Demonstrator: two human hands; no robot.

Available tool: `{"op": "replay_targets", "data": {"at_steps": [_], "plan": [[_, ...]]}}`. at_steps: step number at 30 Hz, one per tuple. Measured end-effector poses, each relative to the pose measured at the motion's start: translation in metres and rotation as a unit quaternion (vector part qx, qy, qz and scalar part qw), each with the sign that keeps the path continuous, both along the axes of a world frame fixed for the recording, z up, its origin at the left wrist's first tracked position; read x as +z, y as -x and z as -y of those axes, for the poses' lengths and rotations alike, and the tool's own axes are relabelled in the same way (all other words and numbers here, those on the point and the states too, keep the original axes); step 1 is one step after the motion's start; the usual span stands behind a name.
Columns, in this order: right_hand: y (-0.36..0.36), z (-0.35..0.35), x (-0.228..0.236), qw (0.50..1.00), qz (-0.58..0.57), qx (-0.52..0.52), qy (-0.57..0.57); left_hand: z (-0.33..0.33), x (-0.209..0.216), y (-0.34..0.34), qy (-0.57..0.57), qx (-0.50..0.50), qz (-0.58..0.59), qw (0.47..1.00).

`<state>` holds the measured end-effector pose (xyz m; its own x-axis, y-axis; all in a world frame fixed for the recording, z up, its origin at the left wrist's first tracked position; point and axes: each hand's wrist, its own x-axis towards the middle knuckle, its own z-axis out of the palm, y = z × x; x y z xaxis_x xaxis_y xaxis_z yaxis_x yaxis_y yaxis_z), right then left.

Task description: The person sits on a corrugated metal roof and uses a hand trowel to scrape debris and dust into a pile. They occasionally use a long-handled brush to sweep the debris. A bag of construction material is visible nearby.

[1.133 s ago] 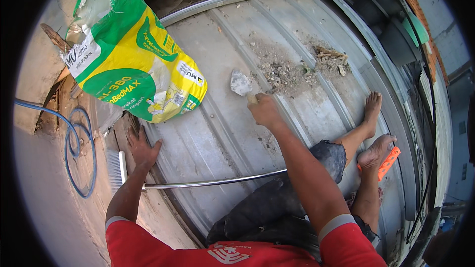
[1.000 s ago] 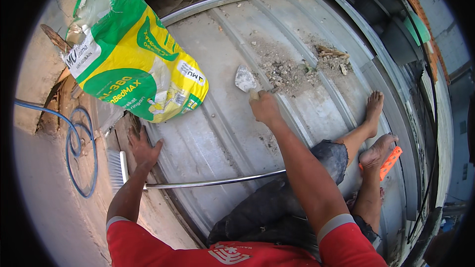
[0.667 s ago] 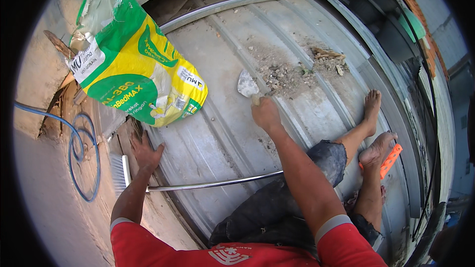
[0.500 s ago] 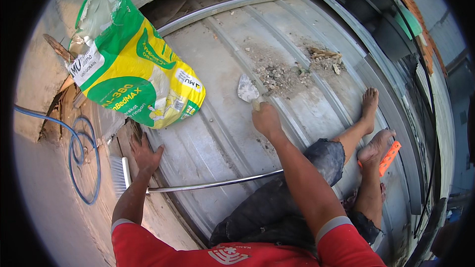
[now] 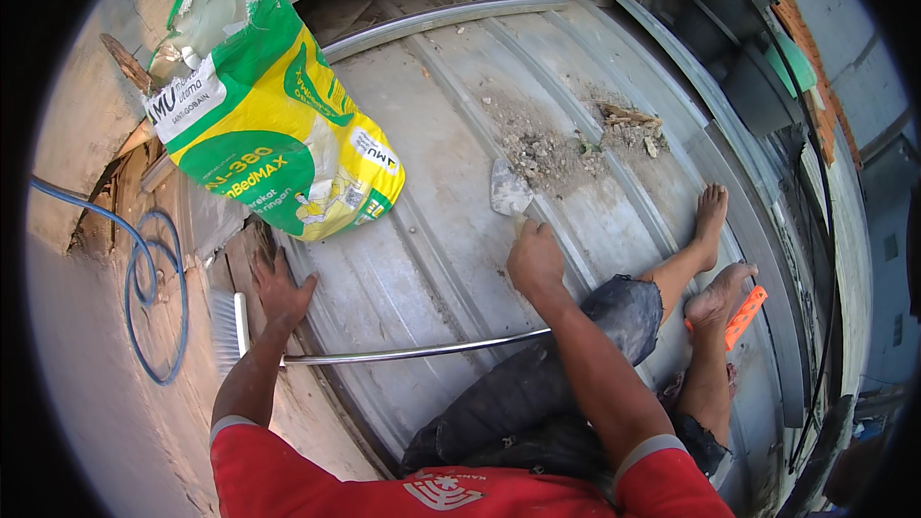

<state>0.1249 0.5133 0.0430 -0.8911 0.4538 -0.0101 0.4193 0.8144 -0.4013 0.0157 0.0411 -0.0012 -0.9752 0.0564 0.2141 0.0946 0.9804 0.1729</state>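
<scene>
My right hand (image 5: 535, 261) is closed around the handle of a trowel (image 5: 509, 188). Its grey, dusty blade lies on or just over a ridge of the metal roofing sheet (image 5: 384, 259). Just beyond the blade, crumbled mortar rubble (image 5: 552, 155) is spread over the ridges. My left hand (image 5: 280, 290) rests with fingers spread at the left edge of the sheet, holding nothing. Beside it stands the white brush head (image 5: 230, 321) of a broom, whose shiny metal pole (image 5: 422, 353) runs across the sheet toward my legs.
A torn-open green and yellow bag (image 5: 288, 125) stands at the far left. Left of it a blue hose (image 5: 144, 269) lies coiled. Splintered debris (image 5: 631, 121) sits at the far right, with dark buckets (image 5: 758, 86) beyond. Something orange (image 5: 744, 318) is by my feet.
My right hand has shifted slightly right and nearer with the trowel, bringing its blade closer to the rubble. The left hand stays in place.
</scene>
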Motion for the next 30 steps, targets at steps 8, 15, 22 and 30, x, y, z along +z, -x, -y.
{"op": "replay_targets", "data": {"at_steps": [8, 15, 22, 30], "plan": [[-0.005, -0.034, 0.087, 0.994, 0.007, 0.057, -0.088, -0.004, 0.003, -0.002, -0.004, 0.004, 0.012, 1.0], [0.012, -0.028, 0.25, 0.968, -0.108, 0.146, -0.175, -0.005, 0.012, -0.001, -0.022, 0.021, 0.058, 0.998], [0.026, 0.044, 0.412, 0.947, -0.201, 0.243, -0.065, -0.006, 0.018, -0.004, -0.013, 0.014, 0.04, 0.999], [0.144, 0.106, 0.438, 0.825, -0.121, 0.424, 0.353, -0.003, 0.019, -0.004, -0.025, 0.002, 0.025, 0.999]]}}
